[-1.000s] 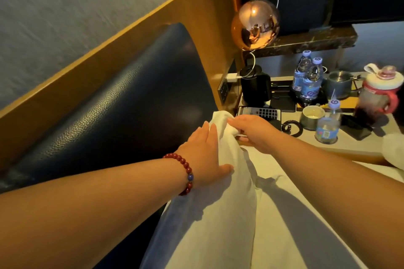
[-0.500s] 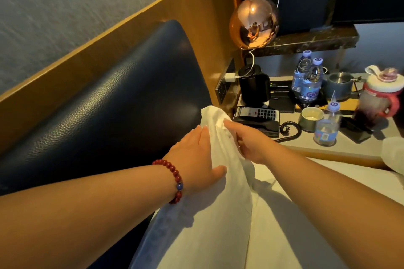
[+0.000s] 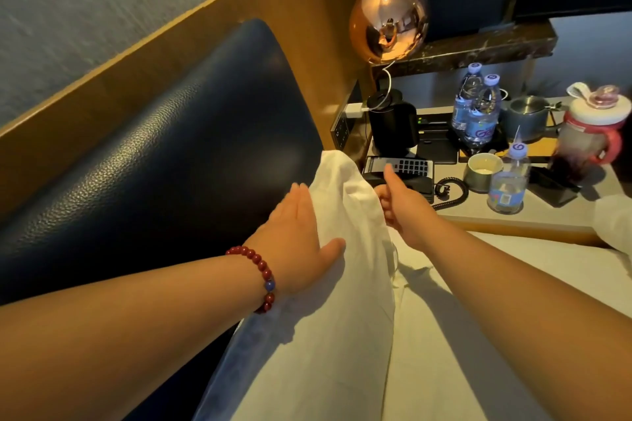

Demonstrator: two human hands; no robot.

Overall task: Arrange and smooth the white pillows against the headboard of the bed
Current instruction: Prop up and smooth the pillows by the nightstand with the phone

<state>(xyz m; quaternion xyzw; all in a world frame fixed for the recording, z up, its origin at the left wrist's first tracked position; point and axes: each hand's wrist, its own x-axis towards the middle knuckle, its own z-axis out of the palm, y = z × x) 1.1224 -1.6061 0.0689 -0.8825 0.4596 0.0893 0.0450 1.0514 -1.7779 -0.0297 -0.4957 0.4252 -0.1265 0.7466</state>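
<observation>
A white pillow (image 3: 345, 311) stands on edge along the dark blue padded headboard (image 3: 164, 161), its upper corner near the bed's right end. My left hand (image 3: 297, 232), with a red bead bracelet on the wrist, lies flat and open against the pillow's headboard side, thumb on its front. My right hand (image 3: 403, 205) grips the pillow's right edge just under the corner, fingers curled into the cloth and thumb raised. The white bed sheet (image 3: 513, 301) lies below my right arm.
A bedside table (image 3: 533, 215) right of the bed holds a black telephone (image 3: 407, 174), a black kettle (image 3: 393, 123), water bottles (image 3: 478, 109), a cup (image 3: 484, 171) and a red-handled jug (image 3: 588, 143). A copper globe lamp (image 3: 388, 17) hangs above. Another white cloth (image 3: 615, 222) shows at the right edge.
My right hand has closed on the pillow's edge with the thumb now raised. The pillow's corner stands a little higher against the headboard, and my left hand stays pressed on its side.
</observation>
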